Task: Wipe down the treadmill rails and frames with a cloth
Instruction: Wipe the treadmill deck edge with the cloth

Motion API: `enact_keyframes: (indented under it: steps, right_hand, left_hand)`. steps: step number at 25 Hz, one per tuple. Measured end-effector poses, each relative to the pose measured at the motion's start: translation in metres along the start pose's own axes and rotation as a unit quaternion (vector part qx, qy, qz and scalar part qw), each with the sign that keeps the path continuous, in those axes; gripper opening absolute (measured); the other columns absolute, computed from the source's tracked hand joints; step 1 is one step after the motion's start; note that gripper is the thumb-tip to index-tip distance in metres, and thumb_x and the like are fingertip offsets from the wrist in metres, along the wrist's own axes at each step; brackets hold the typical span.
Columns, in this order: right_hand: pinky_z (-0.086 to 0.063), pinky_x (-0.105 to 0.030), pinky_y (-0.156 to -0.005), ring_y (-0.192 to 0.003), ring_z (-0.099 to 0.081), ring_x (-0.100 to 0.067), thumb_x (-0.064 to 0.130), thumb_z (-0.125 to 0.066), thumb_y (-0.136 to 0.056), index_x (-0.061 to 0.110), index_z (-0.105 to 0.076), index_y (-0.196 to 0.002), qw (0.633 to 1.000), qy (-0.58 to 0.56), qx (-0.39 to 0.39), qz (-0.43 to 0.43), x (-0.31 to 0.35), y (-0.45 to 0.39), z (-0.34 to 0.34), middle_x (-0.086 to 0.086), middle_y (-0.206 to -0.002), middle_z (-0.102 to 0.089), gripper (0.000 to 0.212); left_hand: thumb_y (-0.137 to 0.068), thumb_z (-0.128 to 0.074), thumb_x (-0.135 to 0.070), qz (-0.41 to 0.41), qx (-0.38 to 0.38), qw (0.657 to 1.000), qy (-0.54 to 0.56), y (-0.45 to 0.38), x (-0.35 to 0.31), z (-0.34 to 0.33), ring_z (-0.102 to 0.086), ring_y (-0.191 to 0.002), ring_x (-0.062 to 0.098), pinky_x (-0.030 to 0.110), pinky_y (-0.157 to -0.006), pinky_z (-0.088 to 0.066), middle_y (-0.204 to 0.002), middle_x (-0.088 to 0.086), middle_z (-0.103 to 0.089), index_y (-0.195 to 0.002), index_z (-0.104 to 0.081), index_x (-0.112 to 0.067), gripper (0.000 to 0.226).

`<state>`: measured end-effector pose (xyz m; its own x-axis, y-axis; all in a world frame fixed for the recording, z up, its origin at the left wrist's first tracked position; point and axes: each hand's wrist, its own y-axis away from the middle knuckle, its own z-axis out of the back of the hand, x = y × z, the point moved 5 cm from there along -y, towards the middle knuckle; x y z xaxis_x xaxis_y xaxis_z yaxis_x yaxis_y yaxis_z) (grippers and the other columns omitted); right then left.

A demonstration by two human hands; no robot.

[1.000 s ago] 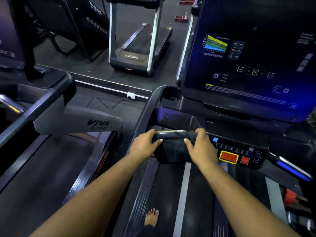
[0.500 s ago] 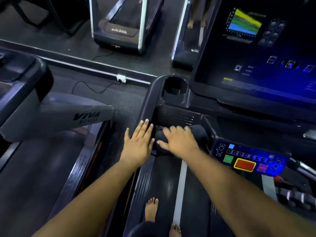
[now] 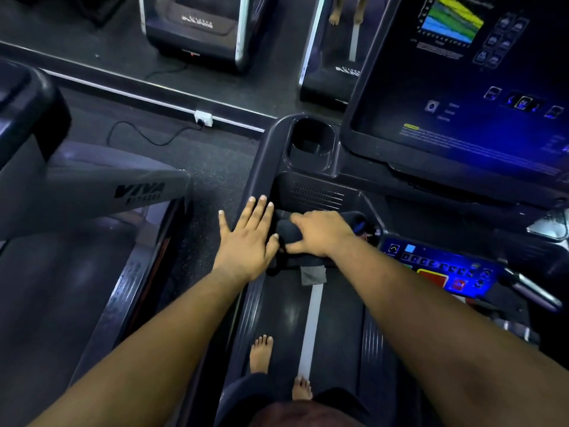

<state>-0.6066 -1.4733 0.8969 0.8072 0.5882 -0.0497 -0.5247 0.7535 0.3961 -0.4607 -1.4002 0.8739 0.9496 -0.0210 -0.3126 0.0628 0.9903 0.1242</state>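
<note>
Cloth (image 3: 288, 231) bunched on the treadmill console frame (image 3: 261, 167), under our right hand (image 3: 320, 234).
Our right fingers curl over the dark cloth, gripping it below the speaker grille (image 3: 317, 197); our left hand (image 3: 246, 238) lies flat, fingers spread wide, on the frame's left rail just beside it.

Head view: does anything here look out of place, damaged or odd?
Nothing looks damaged or spilled. The right hand grips the dark bunched cloth on the black treadmill console frame, with the left hand flat beside it. One oddity: the person's bare feet stand on the black treadmill belt.
</note>
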Motion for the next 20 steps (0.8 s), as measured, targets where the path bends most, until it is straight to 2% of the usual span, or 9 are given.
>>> enact_keyframes:
  steps: [2, 5, 7, 9, 10, 12, 15, 17, 20]
  right_hand:
    - [-0.044, -0.044, -0.085, -0.109, -0.058, -0.026, 0.073, -0.049, -0.078, 0.024, -0.049, -0.128, 0.997, 0.045, -0.057, -0.037, 0.008, 0.021, -0.009, -0.003, -0.118, -0.062, 0.070]
    - [-0.027, -0.060, -0.112, -0.139, -0.040, -0.030, 0.063, -0.048, -0.082, 0.018, -0.031, -0.151, 0.986, 0.113, -0.105, -0.064, 0.014, 0.059, -0.043, -0.013, -0.150, -0.042, 0.084]
    - [-0.033, -0.055, -0.110, -0.140, -0.041, -0.030, 0.066, -0.049, -0.083, 0.021, -0.031, -0.151, 0.993, 0.093, -0.071, -0.033, 0.003, 0.043, -0.035, -0.013, -0.153, -0.041, 0.084]
    - [-0.043, -0.049, -0.098, -0.122, -0.057, -0.028, 0.080, -0.049, -0.075, 0.030, -0.041, -0.142, 0.999, 0.025, 0.033, -0.010, -0.013, 0.013, -0.010, -0.005, -0.133, -0.061, 0.084]
    - [-0.040, -0.051, -0.100, -0.115, -0.060, -0.025, 0.085, -0.047, -0.072, 0.033, -0.045, -0.137, 0.997, -0.001, 0.082, -0.008, -0.016, 0.004, -0.003, -0.001, -0.122, -0.066, 0.084]
    - [-0.025, -0.060, -0.110, -0.119, -0.056, -0.022, 0.089, -0.040, -0.070, 0.036, -0.045, -0.137, 0.999, 0.000, 0.049, -0.013, -0.014, 0.004, -0.004, 0.004, -0.124, -0.065, 0.086]
    - [-0.023, -0.060, -0.112, -0.139, -0.040, -0.029, 0.087, -0.031, -0.078, 0.029, -0.035, -0.149, 0.995, 0.055, -0.052, -0.070, 0.006, 0.055, -0.029, -0.006, -0.150, -0.045, 0.092]
    - [-0.026, -0.058, -0.112, -0.141, -0.039, -0.030, 0.077, -0.029, -0.087, 0.028, -0.037, -0.150, 0.993, 0.043, -0.088, -0.062, 0.004, 0.068, -0.035, -0.007, -0.153, -0.043, 0.081]
    - [-0.041, -0.048, -0.098, -0.124, -0.055, -0.025, 0.080, -0.019, -0.087, 0.036, -0.046, -0.140, 0.997, -0.024, -0.009, -0.066, -0.030, 0.024, -0.002, 0.000, -0.134, -0.060, 0.074]
  left_hand:
    - [-0.097, -0.014, -0.051, 0.001, -0.001, 1.000, 0.000, 0.003, 0.000, 0.002, 0.015, -0.151, 0.010, 0.071, -0.114, -0.001, -0.166, -0.006, 0.005, -0.158, -0.006, -0.023, 0.068]
    - [-0.098, -0.015, -0.051, 0.002, 0.001, 1.000, 0.000, 0.001, 0.000, 0.001, 0.015, -0.151, 0.010, 0.071, -0.114, -0.002, -0.166, -0.006, 0.005, -0.158, -0.006, -0.022, 0.068]
    - [-0.099, -0.017, -0.050, 0.002, 0.001, 1.000, 0.002, 0.001, 0.001, 0.002, 0.014, -0.151, 0.010, 0.071, -0.114, -0.001, -0.167, -0.006, 0.004, -0.158, -0.006, -0.021, 0.067]
    - [-0.100, -0.018, -0.049, 0.001, 0.007, 1.000, 0.004, 0.001, 0.001, 0.002, 0.015, -0.151, 0.010, 0.071, -0.114, -0.001, -0.166, -0.006, 0.005, -0.158, -0.005, -0.021, 0.066]
    - [-0.100, -0.019, -0.049, 0.000, 0.008, 1.000, 0.006, 0.002, 0.000, 0.003, 0.015, -0.151, 0.010, 0.071, -0.114, 0.000, -0.166, -0.006, 0.006, -0.158, -0.004, -0.021, 0.066]
    - [-0.100, -0.019, -0.049, -0.001, 0.007, 1.000, 0.009, 0.002, -0.001, 0.004, 0.015, -0.151, 0.010, 0.071, -0.114, 0.000, -0.166, -0.006, 0.007, -0.158, -0.003, -0.021, 0.066]
    - [-0.100, -0.018, -0.049, 0.003, 0.010, 1.000, 0.010, 0.001, 0.001, 0.003, 0.016, -0.151, 0.010, 0.070, -0.115, 0.000, -0.166, -0.006, 0.007, -0.158, -0.002, -0.021, 0.066]
    - [-0.100, -0.017, -0.050, 0.002, 0.011, 1.000, 0.008, 0.001, 0.001, 0.002, 0.016, -0.151, 0.011, 0.070, -0.115, 0.000, -0.166, -0.006, 0.007, -0.158, -0.002, -0.021, 0.066]
    - [-0.100, -0.014, -0.050, 0.003, 0.014, 1.000, 0.011, 0.001, 0.001, 0.002, 0.017, -0.151, 0.010, 0.070, -0.115, 0.001, -0.166, -0.007, 0.008, -0.158, -0.001, -0.022, 0.066]
